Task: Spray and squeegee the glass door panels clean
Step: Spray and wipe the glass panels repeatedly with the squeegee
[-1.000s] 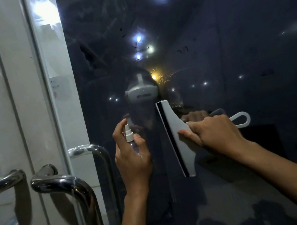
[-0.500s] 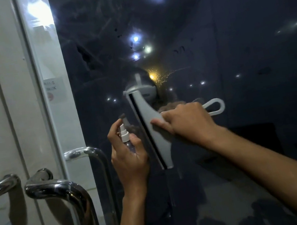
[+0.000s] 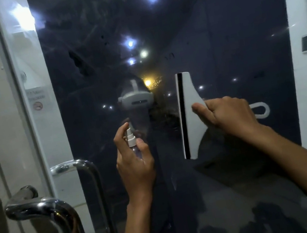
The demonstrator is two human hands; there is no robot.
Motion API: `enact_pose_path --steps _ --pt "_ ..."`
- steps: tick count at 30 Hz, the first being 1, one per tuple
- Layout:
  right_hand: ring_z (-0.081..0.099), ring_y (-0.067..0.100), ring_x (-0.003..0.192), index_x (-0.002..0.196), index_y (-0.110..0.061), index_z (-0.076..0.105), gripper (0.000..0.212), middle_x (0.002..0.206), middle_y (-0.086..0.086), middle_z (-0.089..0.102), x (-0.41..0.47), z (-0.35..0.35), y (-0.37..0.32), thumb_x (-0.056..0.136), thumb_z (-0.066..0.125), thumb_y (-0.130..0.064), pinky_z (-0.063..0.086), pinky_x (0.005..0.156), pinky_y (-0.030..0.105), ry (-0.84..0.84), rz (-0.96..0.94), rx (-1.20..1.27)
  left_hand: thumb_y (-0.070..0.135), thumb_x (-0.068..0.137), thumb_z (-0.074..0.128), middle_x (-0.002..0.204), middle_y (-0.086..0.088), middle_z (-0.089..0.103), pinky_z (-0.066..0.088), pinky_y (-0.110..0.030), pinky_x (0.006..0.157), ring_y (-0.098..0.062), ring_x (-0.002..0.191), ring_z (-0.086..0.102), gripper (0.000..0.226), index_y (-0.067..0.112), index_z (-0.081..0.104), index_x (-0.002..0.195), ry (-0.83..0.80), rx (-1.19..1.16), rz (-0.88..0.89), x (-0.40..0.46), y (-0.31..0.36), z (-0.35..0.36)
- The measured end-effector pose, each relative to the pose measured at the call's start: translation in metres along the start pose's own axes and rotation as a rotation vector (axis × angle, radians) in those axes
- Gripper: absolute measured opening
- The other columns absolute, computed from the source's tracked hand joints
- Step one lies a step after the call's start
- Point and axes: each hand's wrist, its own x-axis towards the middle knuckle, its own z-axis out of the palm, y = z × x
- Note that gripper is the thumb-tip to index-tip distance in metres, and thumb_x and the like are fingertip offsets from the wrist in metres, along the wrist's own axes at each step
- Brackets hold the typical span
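Dark glass door (image 3: 214,23), squeegee (image 3: 189,114) left of right hand (image 3: 230,117)

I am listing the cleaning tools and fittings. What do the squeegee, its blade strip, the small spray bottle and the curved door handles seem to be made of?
Squeegee: probably plastic, matte white, moulded in one piece.
Blade strip: likely rubber, a dull black band along the edge.
Spray bottle: white plastic nozzle; the body looks clear, mostly hidden by the left hand.
Door handles: polished metal, perhaps steel, with mirror-like reflections.
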Motion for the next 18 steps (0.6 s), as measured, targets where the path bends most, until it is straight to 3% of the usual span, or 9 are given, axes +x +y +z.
enact_pose_path --steps 3,6,9,13,15,18 --pt "0.059 0.031 0.070 0.063 -0.026 0.044 0.065 0.067 0.002 0.057 -0.035 0.021 0.026 0.092 0.011 -0.074 0.051 0.073 0.045 -0.010 0.223 0.149 0.032 0.098 0.041 0.105 -0.007 0.064 0.054 -0.033 0.061 -0.017 0.077 0.065 0.038 0.034 0.037 0.136 -0.011 0.007 0.008 -0.005 0.002 0.003" --pt "0.057 0.031 0.070 0.060 -0.020 0.043 0.065 0.066 0.002 0.057 -0.069 0.044 0.020 0.093 0.018 -0.070 0.044 0.065 0.038 0.062 0.440 0.363 0.033 0.097 0.041 0.113 -0.006 0.065 0.053 -0.029 0.062 -0.013 0.079 0.065 0.039 0.033 0.038 0.136 -0.027 0.032 0.012 -0.012 0.000 0.001" --pt "0.054 0.021 0.062 0.060 -0.016 0.045 0.060 0.063 0.002 0.056 -0.064 0.048 -0.002 0.100 0.029 -0.058 0.036 0.054 0.031 0.123 0.492 0.551 0.034 0.097 0.040 0.113 -0.005 0.066 0.052 -0.028 0.061 -0.009 0.078 0.065 0.039 0.031 0.038 0.136 -0.045 0.046 0.002 -0.017 -0.001 0.000" --pt "0.063 0.021 0.069 0.076 -0.006 0.063 0.060 0.073 0.007 0.067 -0.058 0.060 -0.017 0.102 0.035 -0.052 0.046 0.063 0.036 0.177 0.547 0.798 0.027 0.098 0.044 0.095 0.000 0.064 0.053 -0.035 0.060 -0.012 0.074 0.064 0.038 0.029 0.040 0.135 -0.044 0.029 -0.040 -0.023 -0.003 0.003" --pt "0.065 0.023 0.076 0.084 -0.010 0.068 0.056 0.078 0.004 0.069 -0.082 0.084 -0.023 0.102 0.036 -0.052 0.049 0.069 0.034 0.193 0.666 0.861 0.026 0.098 0.044 0.092 0.001 0.063 0.053 -0.036 0.060 -0.011 0.073 0.063 0.038 0.029 0.041 0.135 -0.053 0.028 -0.054 -0.029 -0.003 0.004" --pt "0.059 0.019 0.056 0.063 -0.015 0.053 0.059 0.055 0.003 0.058 -0.132 0.112 -0.040 0.095 0.032 -0.060 0.047 0.061 0.032 0.178 0.795 0.941 0.025 0.097 0.044 0.094 -0.001 0.063 0.053 -0.039 0.062 -0.017 0.073 0.063 0.038 0.028 0.041 0.134 -0.053 0.044 -0.062 -0.036 -0.003 0.005"
